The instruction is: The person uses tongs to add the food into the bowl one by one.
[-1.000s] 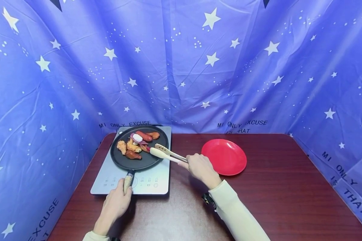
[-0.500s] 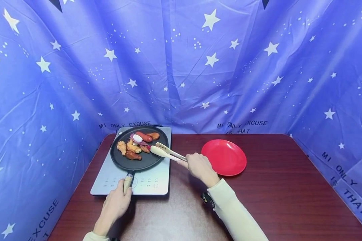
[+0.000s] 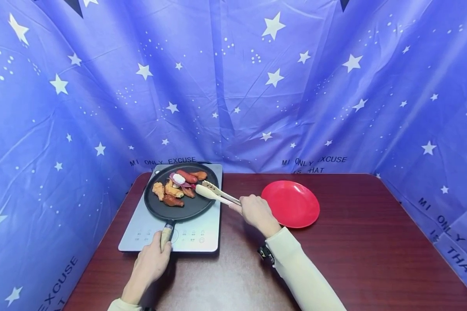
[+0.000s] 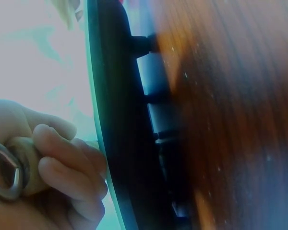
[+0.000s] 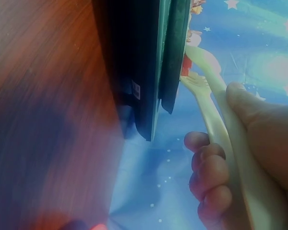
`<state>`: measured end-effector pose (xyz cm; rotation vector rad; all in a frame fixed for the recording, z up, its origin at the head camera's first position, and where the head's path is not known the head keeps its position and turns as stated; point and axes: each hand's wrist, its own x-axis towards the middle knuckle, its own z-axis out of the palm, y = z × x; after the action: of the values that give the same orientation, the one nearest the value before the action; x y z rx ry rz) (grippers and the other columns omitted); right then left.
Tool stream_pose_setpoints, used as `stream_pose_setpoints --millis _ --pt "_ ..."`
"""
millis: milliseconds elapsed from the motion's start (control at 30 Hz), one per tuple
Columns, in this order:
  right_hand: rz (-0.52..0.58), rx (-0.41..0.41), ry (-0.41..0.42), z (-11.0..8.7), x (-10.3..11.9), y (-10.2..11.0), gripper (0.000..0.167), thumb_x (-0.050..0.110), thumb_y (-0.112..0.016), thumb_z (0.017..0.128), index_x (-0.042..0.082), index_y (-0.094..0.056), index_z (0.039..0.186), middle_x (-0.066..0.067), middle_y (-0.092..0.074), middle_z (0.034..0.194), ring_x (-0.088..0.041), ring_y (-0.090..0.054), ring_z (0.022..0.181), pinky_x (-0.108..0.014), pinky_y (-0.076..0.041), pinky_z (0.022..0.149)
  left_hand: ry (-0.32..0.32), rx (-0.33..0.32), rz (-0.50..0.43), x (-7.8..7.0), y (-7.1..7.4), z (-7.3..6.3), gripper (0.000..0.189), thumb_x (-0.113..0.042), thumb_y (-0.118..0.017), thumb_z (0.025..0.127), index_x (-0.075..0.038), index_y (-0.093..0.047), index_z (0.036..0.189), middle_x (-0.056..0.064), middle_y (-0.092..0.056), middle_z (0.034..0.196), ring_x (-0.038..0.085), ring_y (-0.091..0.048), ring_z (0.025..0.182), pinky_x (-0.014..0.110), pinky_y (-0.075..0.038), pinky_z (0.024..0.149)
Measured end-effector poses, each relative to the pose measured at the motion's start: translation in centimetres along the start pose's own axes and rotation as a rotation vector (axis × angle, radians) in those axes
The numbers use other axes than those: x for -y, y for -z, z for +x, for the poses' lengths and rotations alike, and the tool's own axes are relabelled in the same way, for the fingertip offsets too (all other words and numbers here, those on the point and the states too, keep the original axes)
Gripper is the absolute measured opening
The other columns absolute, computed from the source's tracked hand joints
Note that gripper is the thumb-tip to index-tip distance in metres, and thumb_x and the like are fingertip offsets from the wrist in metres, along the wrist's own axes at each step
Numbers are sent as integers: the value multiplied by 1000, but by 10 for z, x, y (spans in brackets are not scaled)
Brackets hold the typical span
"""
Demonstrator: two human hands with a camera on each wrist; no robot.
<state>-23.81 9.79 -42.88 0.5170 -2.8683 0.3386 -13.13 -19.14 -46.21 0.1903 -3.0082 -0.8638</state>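
My left hand (image 3: 151, 261) grips the pale handle (image 3: 165, 237) of a black frying pan (image 3: 179, 212); in the left wrist view its fingers (image 4: 62, 177) curl round the handle end with a metal ring (image 4: 8, 177). My right hand (image 3: 258, 212) holds cream-tipped tongs (image 3: 219, 196) over the pan's right side. In the right wrist view a small red piece (image 5: 186, 64) shows at the tong tips. The pan bears a red sausage (image 3: 187, 176), several browned chicken pieces (image 3: 173, 201), and a purple-edged piece with a white top (image 3: 178, 179).
The pan sits on a silver induction cooktop (image 3: 132, 242) at the left of the dark red wooden table (image 3: 354, 268). A red plate (image 3: 292, 205) lies right of my right hand. Blue star-printed curtains (image 3: 241, 86) surround the table.
The tong tips have moved slightly farther back over the pan, and the right wrist has shifted a little left. My left hand and the pan stay in place.
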Motion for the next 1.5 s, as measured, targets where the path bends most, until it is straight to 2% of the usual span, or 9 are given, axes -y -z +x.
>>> stream_pose_setpoints --millis 200,700,900,1100,1233,1500 --pt "-10 32 -39 7 2 -5 48 53 -55 90 13 -53 65 -5 -46 54 -27 -53 49 -39 -39 43 2 1 -3 1 -2 0 46 -25 -48 93 -1 -40 131 12 -54 70 26 -52 59 42 -40 52" --pt "16 38 -36 21 6 -11 46 52 -56 89 14 -52 64 -2 -46 53 -24 -49 48 -38 -37 43 -7 -9 -4 2 -2 0 47 -25 -48 94 1 -39 132 12 -55 69 26 -53 59 44 -40 52" --pt "-16 61 -52 22 9 -14 49 55 -56 88 13 -52 64 -3 -46 53 -25 -50 48 -38 -39 45 10 6 -14 3 -4 -1 45 -25 -48 93 -1 -40 131 11 -54 69 26 -53 60 43 -39 52" --pt "-50 31 -75 13 8 -9 51 57 -55 88 10 -52 70 -7 -49 57 -29 -55 53 -40 -41 46 -9 -10 -8 2 -3 0 46 -26 -48 94 0 -40 132 14 -56 71 28 -55 61 45 -40 53" --pt "-49 2 -70 5 3 -6 51 57 -55 88 8 -50 73 -8 -48 57 -29 -53 50 -39 -41 44 -18 -22 -8 2 -1 1 44 -25 -49 94 -1 -41 130 15 -57 72 30 -57 62 46 -41 53" --pt "-14 -75 -44 -24 -17 3 48 54 -58 87 9 -45 75 -3 -43 53 -26 -50 45 -37 -40 43 -16 -20 -7 3 0 2 43 -25 -49 94 -2 -42 130 12 -56 70 28 -55 60 44 -40 52"
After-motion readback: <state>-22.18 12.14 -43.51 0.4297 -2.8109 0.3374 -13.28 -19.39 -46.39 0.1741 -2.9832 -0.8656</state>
